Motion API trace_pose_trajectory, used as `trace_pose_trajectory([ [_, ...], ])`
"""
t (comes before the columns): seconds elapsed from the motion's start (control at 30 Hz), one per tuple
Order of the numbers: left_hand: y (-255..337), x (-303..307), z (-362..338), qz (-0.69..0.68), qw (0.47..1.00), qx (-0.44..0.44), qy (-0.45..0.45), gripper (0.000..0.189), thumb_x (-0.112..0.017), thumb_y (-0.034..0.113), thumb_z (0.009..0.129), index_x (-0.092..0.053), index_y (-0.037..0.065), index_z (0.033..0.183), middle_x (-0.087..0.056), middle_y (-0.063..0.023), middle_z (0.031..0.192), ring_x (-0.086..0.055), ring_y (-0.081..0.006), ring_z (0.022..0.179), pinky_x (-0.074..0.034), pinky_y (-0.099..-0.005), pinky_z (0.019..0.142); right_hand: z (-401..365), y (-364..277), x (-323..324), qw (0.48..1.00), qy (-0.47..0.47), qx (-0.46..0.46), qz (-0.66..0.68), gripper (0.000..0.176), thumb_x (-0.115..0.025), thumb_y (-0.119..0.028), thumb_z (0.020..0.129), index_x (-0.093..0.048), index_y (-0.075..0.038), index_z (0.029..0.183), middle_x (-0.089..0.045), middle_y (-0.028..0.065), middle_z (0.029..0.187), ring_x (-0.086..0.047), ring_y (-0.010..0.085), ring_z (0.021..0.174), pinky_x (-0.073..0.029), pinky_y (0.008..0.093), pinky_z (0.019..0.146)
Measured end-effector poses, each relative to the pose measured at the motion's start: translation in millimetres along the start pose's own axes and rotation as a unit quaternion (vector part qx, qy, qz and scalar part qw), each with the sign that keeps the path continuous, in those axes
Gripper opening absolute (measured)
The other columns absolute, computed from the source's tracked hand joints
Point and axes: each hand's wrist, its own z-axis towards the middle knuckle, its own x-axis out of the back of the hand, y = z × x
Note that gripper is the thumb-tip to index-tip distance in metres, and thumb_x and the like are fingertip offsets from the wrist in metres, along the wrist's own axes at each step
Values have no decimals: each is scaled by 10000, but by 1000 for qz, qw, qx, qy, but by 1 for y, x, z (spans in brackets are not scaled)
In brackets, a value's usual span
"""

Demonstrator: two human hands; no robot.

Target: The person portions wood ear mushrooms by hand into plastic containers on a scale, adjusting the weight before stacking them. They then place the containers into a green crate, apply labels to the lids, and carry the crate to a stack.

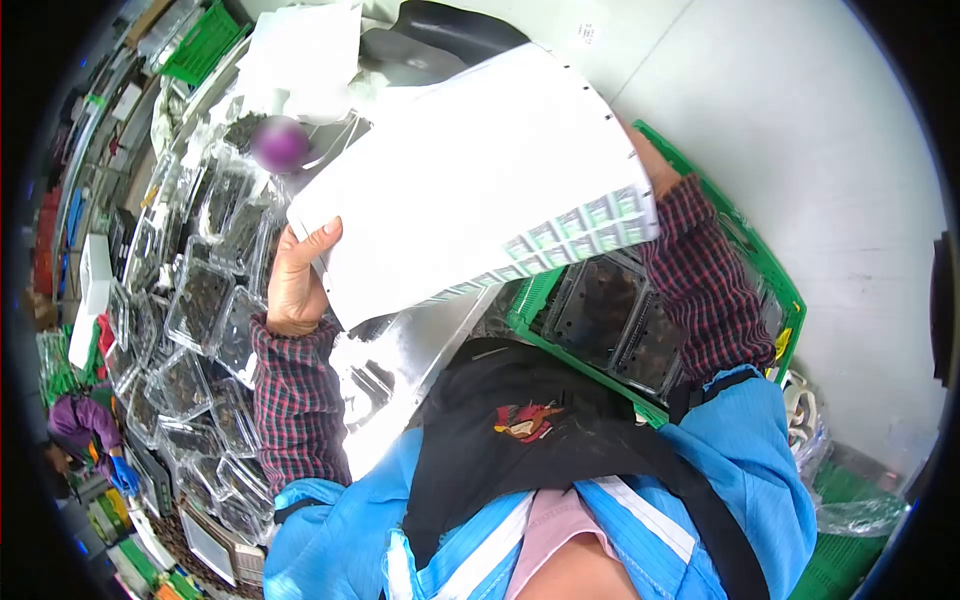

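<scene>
Label sheet point(470, 190), left grip point(300, 280) pinching its edge

No wording reads clearly: stickers point(575, 235) along the label sheet's point(470, 190) lower edge and the apron's point(480, 470) red emblem point(525, 420) blur.

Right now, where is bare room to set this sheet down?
Bare: the shiny metal strip between the clear boxes and the green crate, and the pale surface right of it. Crowded: boxes pack the left side and the crate. The left hand and right hand grip the sheet.
</scene>
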Motion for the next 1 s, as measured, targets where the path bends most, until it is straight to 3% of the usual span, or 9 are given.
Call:
trace_pose_trajectory([
  [0.1, -13, 4, 3, -13, 999, 45, 27, 348, -649, 16, 844, -554, -24, 1176, -652, -127, 1082, -649, -198, 959, -538, -323, 837, -22, 25, 7, 945, -72, -10, 320, 955, -349, -747, 830, -237, -49, 1472, -392, 185, 1436, -457, 277, 1272, -424, 356, 1011],
  [0.2, -22, 3, 7, 75, 993, 77, 57, 341, -635, 12, 851, -547, -29, 1178, -652, -132, 1075, -651, -201, 954, -543, -324, 826, -36, 23, 19, 937, -204, 34, 280, 856, -554, -563, 880, -202, -70, 1485, -450, 179, 1395, -522, 271, 1205, -461, 324, 957],
  [0.27, -25, -2, 15, 42, 994, 73, 71, 362, -627, 5, 850, -526, -40, 1195, -646, -142, 1081, -653, -215, 941, -541, -331, 835, -53, 14, -9, 994, -73, 79, 32, 702, -685, -181, 854, -325, -82, 1448, -601, 131, 1200, -597, 197, 1063, -482, 320, 903],
  [0.33, -32, -4, 22, 21, 994, 70, 80, 373, -623, 2, 849, -516, -46, 1204, -643, -147, 1085, -654, -222, 934, -540, -334, 839, -50, 18, -1, 997, -44, 63, -28, 673, -669, -39, 796, -393, -79, 1409, -607, 90, 1163, -589, 163, 1039, -477, 300, 898],
  [0.37, -40, -4, 25, 150, 980, -10, 128, 475, -640, 61, 858, -435, -34, 1276, -556, -181, 1190, -573, -262, 1051, -497, -364, 901, -49, 21, 3, 995, -17, 49, -88, 684, -654, 103, 738, -461, -76, 1369, -613, 49, 1126, -582, 130, 1016, -472, 280, 893],
  [0.47, -43, -21, 19, 502, 815, -243, 157, 885, -753, 238, 808, -196, -34, 1441, -307, -262, 1434, -384, -309, 1282, -347, -443, 1059, -43, 37, 0, 992, 37, 92, -81, 566, -643, 89, 759, -535, -58, 1295, -605, -3, 1065, -568, 91, 960, -458, 246, 891],
  [0.6, -47, -85, 3, 652, 673, -332, -101, 693, -831, 276, 660, -537, 37, 1241, -551, -177, 1232, -488, -356, 1174, -392, -426, 972, -38, 56, -18, 992, 67, 99, -49, 551, -642, 106, 739, -535, -33, 1261, -607, 9, 1056, -570, 92, 961, -460, 239, 874],
  [0.9, -83, -90, 25, 586, 772, -228, -90, 256, -738, 95, 761, -619, 44, 982, -681, -133, 828, -677, -261, 778, -517, -339, 686, -63, 59, -30, 997, 59, 41, 16, 451, -650, 99, 770, -552, -2, 1199, -604, 38, 1071, -566, 97, 984, -467, 233, 839],
  [1.0, -55, -105, 14, 608, 744, -256, -108, 200, -722, 85, 779, -615, 52, 944, -673, -135, 783, -678, -253, 729, -513, -331, 652, -64, 49, -21, 996, 71, 52, 16, 325, -703, -20, 814, -606, 13, 1122, -643, 35, 967, -597, 90, 870, -486, 226, 779],
])
